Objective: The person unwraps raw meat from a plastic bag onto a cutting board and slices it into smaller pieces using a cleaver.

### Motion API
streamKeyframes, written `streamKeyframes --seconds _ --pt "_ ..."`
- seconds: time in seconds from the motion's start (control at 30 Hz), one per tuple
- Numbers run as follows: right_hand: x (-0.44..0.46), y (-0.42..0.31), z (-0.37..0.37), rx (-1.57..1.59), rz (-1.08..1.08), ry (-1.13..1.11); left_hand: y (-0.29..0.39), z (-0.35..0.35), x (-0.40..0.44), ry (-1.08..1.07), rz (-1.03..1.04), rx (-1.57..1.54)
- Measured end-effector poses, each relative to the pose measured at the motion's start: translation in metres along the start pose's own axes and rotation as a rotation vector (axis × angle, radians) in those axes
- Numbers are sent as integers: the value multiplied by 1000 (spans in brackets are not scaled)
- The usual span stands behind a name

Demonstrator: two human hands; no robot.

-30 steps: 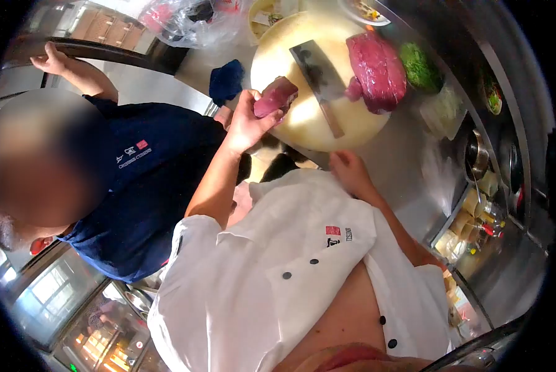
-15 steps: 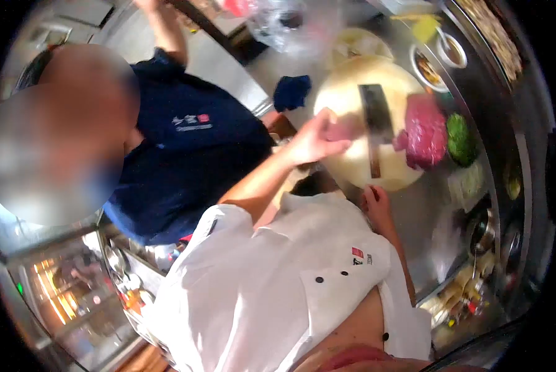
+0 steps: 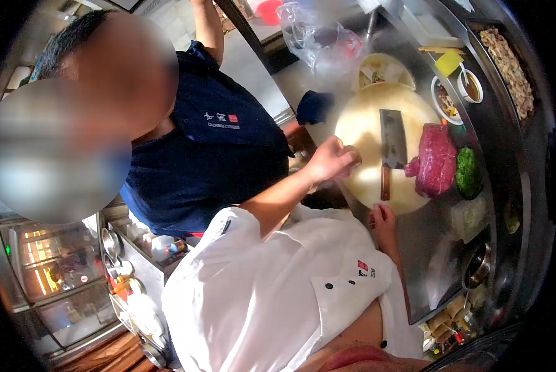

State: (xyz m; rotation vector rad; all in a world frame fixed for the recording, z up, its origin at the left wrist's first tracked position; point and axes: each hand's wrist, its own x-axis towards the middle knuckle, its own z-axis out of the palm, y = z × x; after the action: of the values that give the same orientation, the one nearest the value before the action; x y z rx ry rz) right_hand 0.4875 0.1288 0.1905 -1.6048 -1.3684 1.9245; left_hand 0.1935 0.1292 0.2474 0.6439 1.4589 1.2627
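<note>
Person in white jacket [image 3: 247, 291] is standing at a metal counter [image 3: 427, 248], facing a round cutting board [image 3: 360, 115].

Left hand [image 3: 335, 162] is hovering at the board's near left edge, fingers curling inward; can't tell if they're gripping anything, the far side is hidden.

Right hand [image 3: 383, 222] is hanging just off the near edge, close to the end of the cleaver's handle but apart from it. Fingers are loosely bending; can't tell whether they're holding anything.

Cleaver [image 3: 394, 137] is lying flat mid-board, handle pointing toward the person. Big piece of red meat [image 3: 436, 162] is resting at the board's right side, its small nub sitting just beside the cleaver.

Bunch of greens [image 3: 469, 173] is lying just right of the meat. Beyond it, a bowl of brown sauce [image 3: 471, 88] is holding a spoon. Dark blue cloth [image 3: 315, 107] is lying left of the board; clear plastic bag [image 3: 309, 37] is sitting farther back.

Co-worker in a navy shirt [image 3: 209, 164] is standing to the left, one arm raised.
</note>
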Motion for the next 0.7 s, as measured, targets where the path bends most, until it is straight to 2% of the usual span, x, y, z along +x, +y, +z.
streamKeyframes --seconds 0.1,0.23,0.3,0.33,0.4,0.5,0.53,0.6,0.7 --pt "-1 2 3 -6 26 -1 -1 -8 0 -71 -25 -16" --pt "3 5 2 -10 18 12 6 -3 -5 -42 -7 -68" --pt "21 31 -9 -296 -253 119 10 -2 -6 -39 -17 -74" --pt "17 15 -4 -296 -252 120 12 -1 -7 -39 -18 -73" --pt "15 -17 4 -489 -375 234 16 -1 -9 -70 -11 -69" --pt "36 -23 10 -665 -484 245 8 -7 -6 -48 -97 26" --pt "43 -24 13 -745 -521 247 6 -9 -7 -48 -75 -36" --pt "53 -28 15 -828 -525 263 -17 -16 -2 -68 19 -122" --pt "49 -43 25 -703 -551 289 -17 -24 -4 -36 22 -36"
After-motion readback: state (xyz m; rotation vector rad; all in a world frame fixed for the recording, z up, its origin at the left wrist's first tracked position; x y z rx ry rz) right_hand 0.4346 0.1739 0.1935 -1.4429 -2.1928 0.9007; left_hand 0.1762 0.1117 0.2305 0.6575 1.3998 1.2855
